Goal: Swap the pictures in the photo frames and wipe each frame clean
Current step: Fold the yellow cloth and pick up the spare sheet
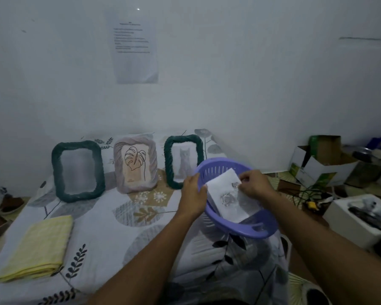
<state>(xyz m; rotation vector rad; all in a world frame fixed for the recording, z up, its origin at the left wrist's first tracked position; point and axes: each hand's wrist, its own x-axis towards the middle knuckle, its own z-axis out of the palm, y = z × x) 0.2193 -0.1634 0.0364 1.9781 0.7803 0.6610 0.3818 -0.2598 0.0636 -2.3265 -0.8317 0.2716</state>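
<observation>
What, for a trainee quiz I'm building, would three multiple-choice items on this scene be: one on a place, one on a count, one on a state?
1. Where is the yellow cloth?
A. On the patterned sheet, front left
B. On the floor
C. Hung up

2. How many photo frames stand by the wall?
A. Two
B. Three
C. Four

3. The right hand is:
A. Open and idle
B. Pressing a frame
C. Pinching the paper in the basket

Answers: 1 A, it lies folded on the sheet; 2 B, two green ones flank a pale one; 3 C, fingers and thumb close on the paper's upper edge.
</observation>
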